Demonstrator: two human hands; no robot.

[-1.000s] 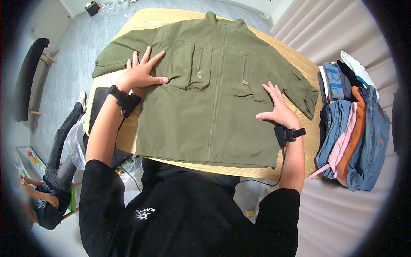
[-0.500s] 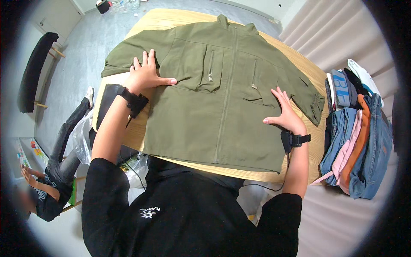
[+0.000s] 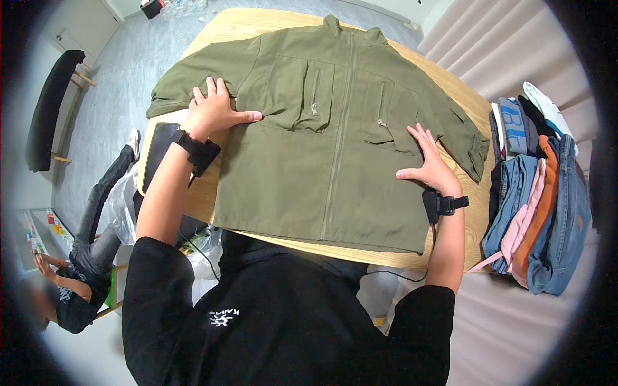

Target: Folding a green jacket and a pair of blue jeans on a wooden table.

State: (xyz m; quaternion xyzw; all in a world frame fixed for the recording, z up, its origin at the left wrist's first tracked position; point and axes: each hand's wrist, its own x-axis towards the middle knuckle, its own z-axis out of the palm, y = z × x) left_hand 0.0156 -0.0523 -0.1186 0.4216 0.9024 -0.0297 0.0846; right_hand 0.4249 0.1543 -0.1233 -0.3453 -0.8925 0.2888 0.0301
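Note:
An olive-green zip jacket (image 3: 283, 174) lies front side up across the table, collar at the far edge and hem toward me. Its zipper is closed down the middle, and two chest pockets with zip pulls show. My left hand (image 3: 214, 112) rests with spread fingers at the jacket's left side, just below the sleeve. At the right side edge, my right hand (image 3: 432, 166) lies with thumb and fingers apart on the cloth, below the right sleeve. Neither hand grips anything. Each wrist wears a black strapped device.
Under the jacket is a light wooden table (image 3: 386, 258). A dark phone-like slab (image 3: 159, 154) lies by my left wrist. Folded clothes (image 3: 534, 199), including jeans, are stacked at the right, before a pale curtain (image 3: 515, 51). A seated person (image 3: 77, 283) is at the far left beside plastic bags.
Both hands stay spread on the jacket. The left hand has shifted slightly left, its fingers a little lower. The jacket sits slightly higher in the picture.

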